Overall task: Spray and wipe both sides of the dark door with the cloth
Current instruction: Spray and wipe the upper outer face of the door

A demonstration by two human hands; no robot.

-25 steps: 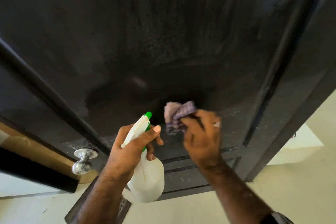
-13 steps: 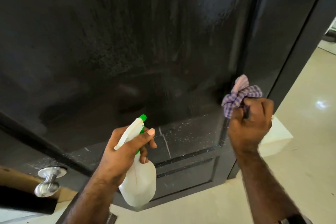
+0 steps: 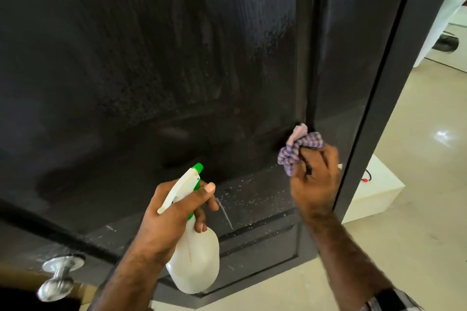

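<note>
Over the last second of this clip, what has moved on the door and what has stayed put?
The right hand, gripping the bunched checked cloth, swept from the middle of the door panel rightward to the groove at its right edge. The view also shifted right, showing more floor. Unchanged: the left hand holds the spray bottle pointed at the door, and droplets remain on the lower rail.

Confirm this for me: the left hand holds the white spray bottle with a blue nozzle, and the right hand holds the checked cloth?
Not quite: the head view shows the nozzle is green. The left hand holds the white spray bottle, the right hand the checked cloth.
</note>
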